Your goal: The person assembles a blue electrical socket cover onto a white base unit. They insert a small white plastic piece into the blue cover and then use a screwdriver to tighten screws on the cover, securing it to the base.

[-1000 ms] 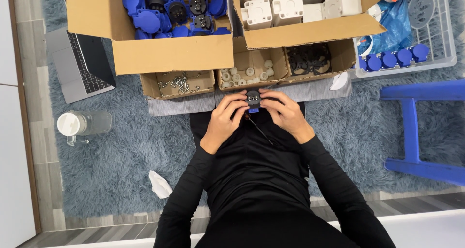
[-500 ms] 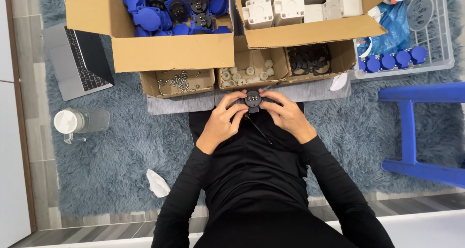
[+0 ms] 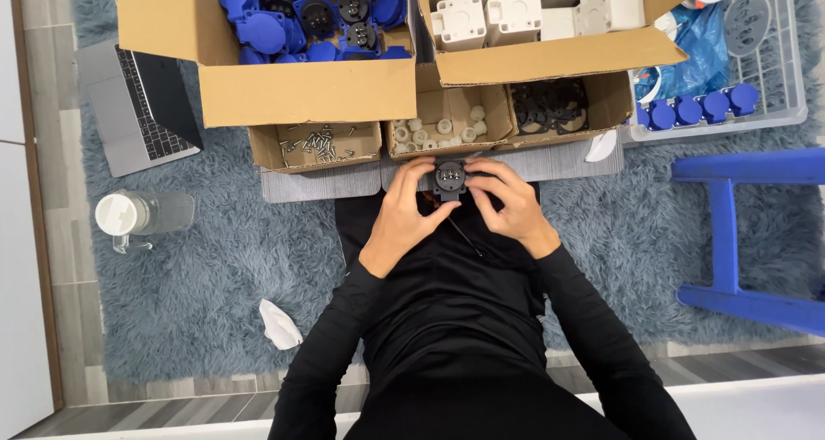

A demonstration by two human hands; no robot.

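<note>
- Left hand (image 3: 404, 219) and right hand (image 3: 509, 206) both pinch the black socket insert (image 3: 449, 179), frame centre.
- Grip unchanged since before; the insert sits marginally higher now.

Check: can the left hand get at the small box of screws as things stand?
Probably yes. The box of screws sits open-topped just ahead of the left hand, nothing between; but that hand is shut on the black round part.
</note>
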